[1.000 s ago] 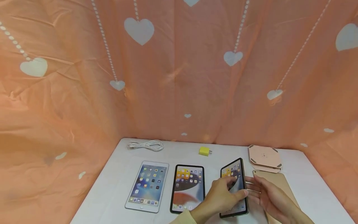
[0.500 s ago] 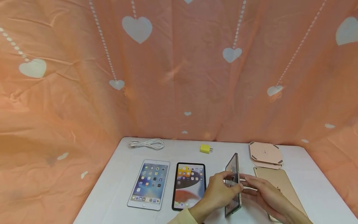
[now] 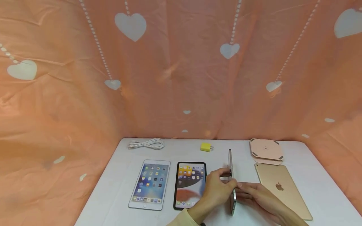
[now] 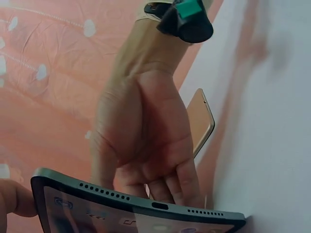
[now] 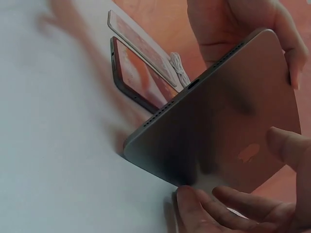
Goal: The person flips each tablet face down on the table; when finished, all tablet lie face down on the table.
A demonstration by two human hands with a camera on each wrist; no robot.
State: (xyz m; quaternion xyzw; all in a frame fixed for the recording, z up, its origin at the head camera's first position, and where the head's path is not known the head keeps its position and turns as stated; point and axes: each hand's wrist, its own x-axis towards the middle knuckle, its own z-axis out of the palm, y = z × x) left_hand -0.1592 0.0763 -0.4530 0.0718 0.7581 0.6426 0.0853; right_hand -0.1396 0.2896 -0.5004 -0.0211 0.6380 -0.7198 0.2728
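Observation:
A dark-framed tablet (image 3: 231,163) stands on its long edge on the white table, almost side-on to the head view. My left hand (image 3: 216,188) grips it, thumb on the upper edge and fingers on the screen side. Behind its grey back, my right hand (image 3: 257,194) has its fingers extended. In the right wrist view, those fingertips (image 5: 187,199) touch or lie very close to the tablet's lower edge, the thumb near the back (image 5: 214,121). A black-framed tablet (image 3: 190,185) lies screen up left of my left hand. A gold tablet (image 3: 285,194) lies face down on the right.
A white-framed tablet (image 3: 150,185) lies screen up at the left. Along the back are a coiled white cable (image 3: 147,143), a yellow charger plug (image 3: 206,147) and a flat pink octagonal object (image 3: 267,149) with dark corner pads. An orange heart-patterned curtain (image 3: 181,78) surrounds the table.
The held tablet has turned from a slanted, screen-visible pose to nearly edge-on and moved slightly left. Both hands moved left with it, exposing more of the gold tablet.

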